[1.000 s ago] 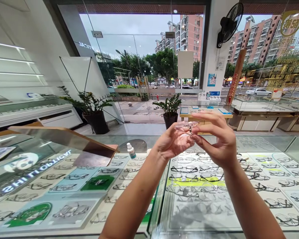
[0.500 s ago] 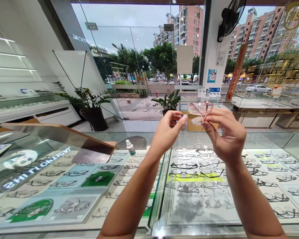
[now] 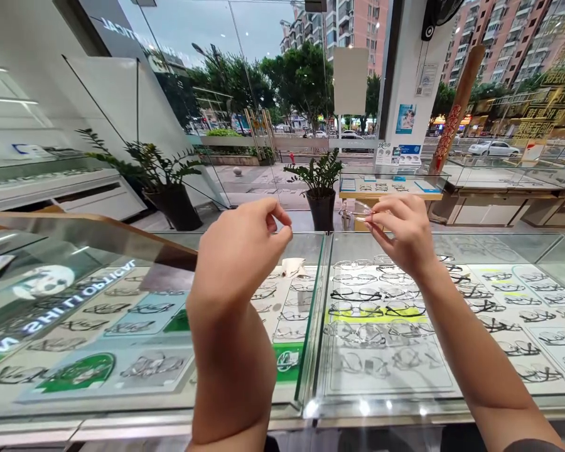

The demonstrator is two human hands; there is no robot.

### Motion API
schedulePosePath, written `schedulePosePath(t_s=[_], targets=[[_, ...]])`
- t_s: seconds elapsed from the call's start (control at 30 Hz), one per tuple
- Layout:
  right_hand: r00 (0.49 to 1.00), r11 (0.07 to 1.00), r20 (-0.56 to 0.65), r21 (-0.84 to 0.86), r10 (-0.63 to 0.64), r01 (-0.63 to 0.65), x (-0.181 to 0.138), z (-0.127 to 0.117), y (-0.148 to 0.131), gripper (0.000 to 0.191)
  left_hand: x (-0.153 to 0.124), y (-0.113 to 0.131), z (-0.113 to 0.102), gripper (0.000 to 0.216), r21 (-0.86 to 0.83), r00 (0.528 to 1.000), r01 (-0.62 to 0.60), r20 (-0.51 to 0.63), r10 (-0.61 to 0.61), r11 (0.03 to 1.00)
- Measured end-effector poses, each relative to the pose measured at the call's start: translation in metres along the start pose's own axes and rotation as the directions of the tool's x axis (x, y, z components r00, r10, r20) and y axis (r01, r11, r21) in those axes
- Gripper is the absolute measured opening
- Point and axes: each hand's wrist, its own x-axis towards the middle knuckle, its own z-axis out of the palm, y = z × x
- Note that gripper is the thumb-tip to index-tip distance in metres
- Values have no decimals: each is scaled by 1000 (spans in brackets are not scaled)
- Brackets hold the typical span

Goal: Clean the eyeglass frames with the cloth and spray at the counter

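Note:
My right hand (image 3: 400, 232) is closed in a pinch on a pair of clear pinkish eyeglasses (image 3: 359, 209), held up above the glass counter. The glasses are seen nearly edge-on, and the fingers hide part of them. My left hand (image 3: 238, 254) is to their left, wrist bent, fingers curled and a small gap between thumb and forefinger. Nothing shows in it. A crumpled white cloth (image 3: 293, 267) lies on the glass, just right of and below my left hand. The small white bottle is out of sight.
The glass counter (image 3: 306, 389) holds rows of eyeglasses under its top. A brown-edged board (image 3: 89, 229) rises at the left. Beyond the counter are potted plants (image 3: 321, 182), a low display table (image 3: 390, 196) and glass doors onto a street.
My left hand has moved left, away from the glasses, and its wrist has bent. My right hand has turned the glasses nearly edge-on. The view has tilted down, and the white cloth now shows.

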Motion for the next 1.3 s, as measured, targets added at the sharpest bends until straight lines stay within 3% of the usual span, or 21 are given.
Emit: schedulePosePath(t_s=[0.07, 0.13, 0.2, 0.27, 0.37, 0.47, 0.57, 0.67, 0.9, 1.3], targets=[[997, 1000, 76, -29, -2, 4, -5, 14, 11, 14, -3, 2, -4, 12, -1, 1000, 1, 11, -1, 1000], [982, 998, 190, -67, 18, -6, -10, 30, 23, 12, -6, -1, -7, 11, -57, 997, -83, -4, 83, 995], [933, 992, 355, -128, 61, -16, -13, 48, 35, 8, -8, -6, -9, 10, -116, 985, -174, -11, 174, 978], [829, 977, 541, -212, 138, -24, -14, 69, 47, 11, -9, -11, -10, 10, -155, 975, -217, 9, 221, 964], [614, 945, 743, -326, 265, -15, -15, 99, 62, 19, -10, -13, -10, 8, -146, 973, -215, 55, 225, 966], [527, 933, 795, -360, 301, 9, -18, 121, 71, 18, -12, -13, -7, 9, -175, 962, -264, 17, 271, 949], [487, 926, 815, -376, 315, 31, -25, 135, 76, 18, -13, -14, -3, 13, -263, 948, -314, -40, 315, 912], [457, 919, 828, -390, 325, 52, -31, 144, 78, 21, -15, -14, -2, 17, -287, 952, -295, -2, 307, 911], [406, 917, 850, -394, 336, 65, -41, 147, 82, 21, -15, -11, -5, 17, -160, 941, -320, 59, 333, 934], [404, 912, 837, -410, 368, 17, -38, 136, 75, 24, -15, -20, 3, 14, -211, 927, -355, 50, 373, 911]])
